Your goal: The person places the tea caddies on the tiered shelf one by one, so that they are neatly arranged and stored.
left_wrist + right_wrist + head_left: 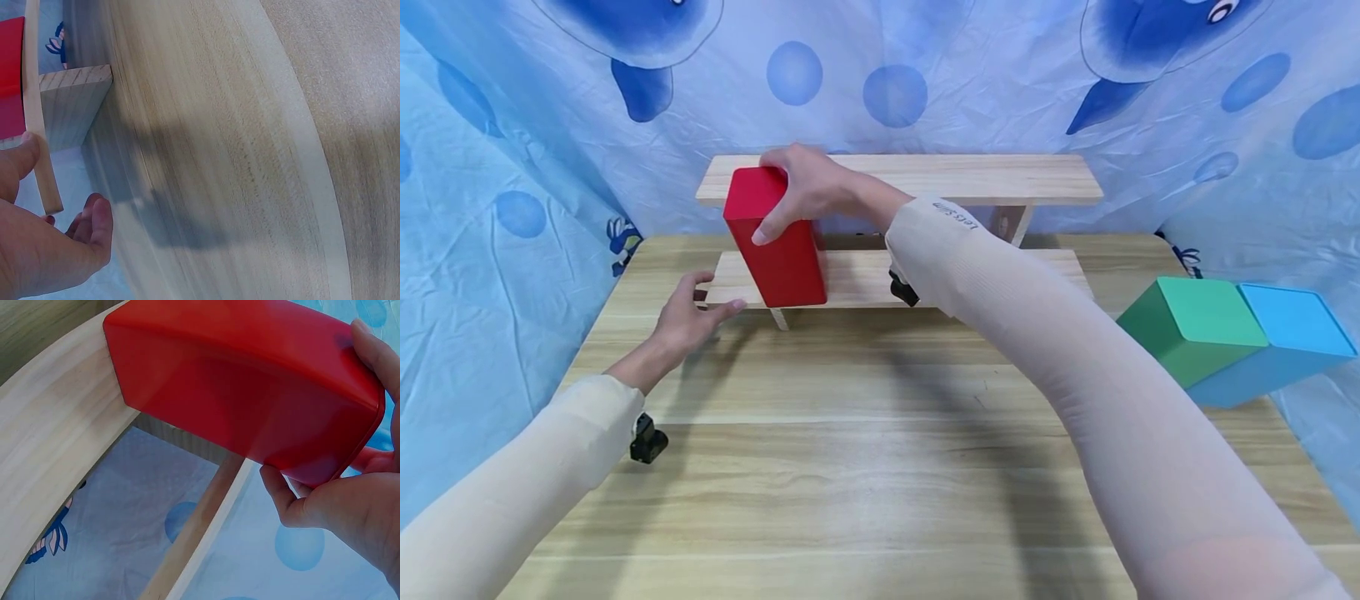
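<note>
Right sleeve, pale. Red box: presumably light, stiff, slippery; best held near top, right grip clamped there. Left grip: fingers apart at shelf.

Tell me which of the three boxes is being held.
The red box, its top gripped by the right hand; the green box and blue box are untouched.

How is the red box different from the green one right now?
The red box is at the lower shelf board; the green box is at the table's right side. The right hand grips the red box, while no hand touches the green box. Both have plain, flat tops.
</note>
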